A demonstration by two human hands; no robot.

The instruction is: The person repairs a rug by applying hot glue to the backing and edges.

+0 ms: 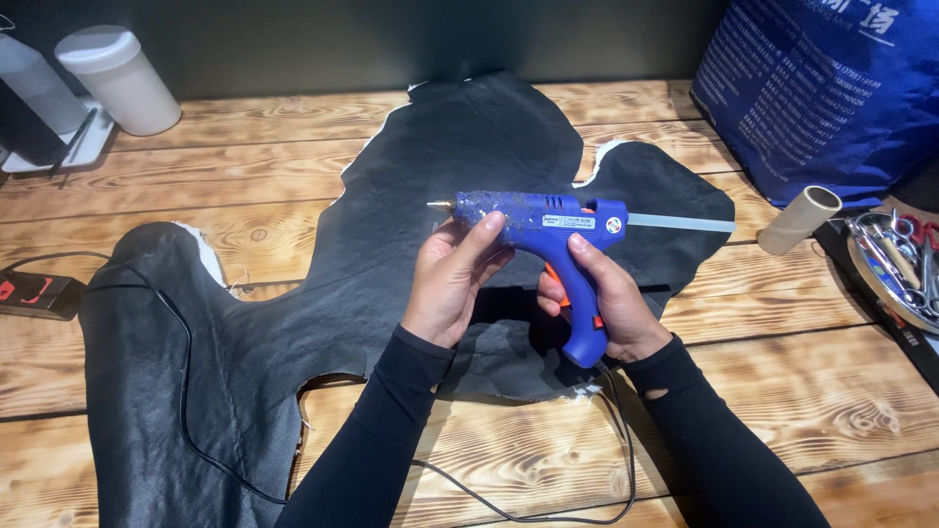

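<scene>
A blue hot glue gun with an orange trigger is held level above a large sheet of black leather. Its brass nozzle points left, and a clear glue stick juts from its back. My right hand grips the handle, index finger by the trigger. My left hand supports the front of the barrel, thumb on its side. A black cord runs from the handle's base over the table and across the leather.
The wooden plank table carries a cardboard tube, a metal tray of tools at right, a blue printed bag at back right, white cylindrical containers at back left, and a power strip at left.
</scene>
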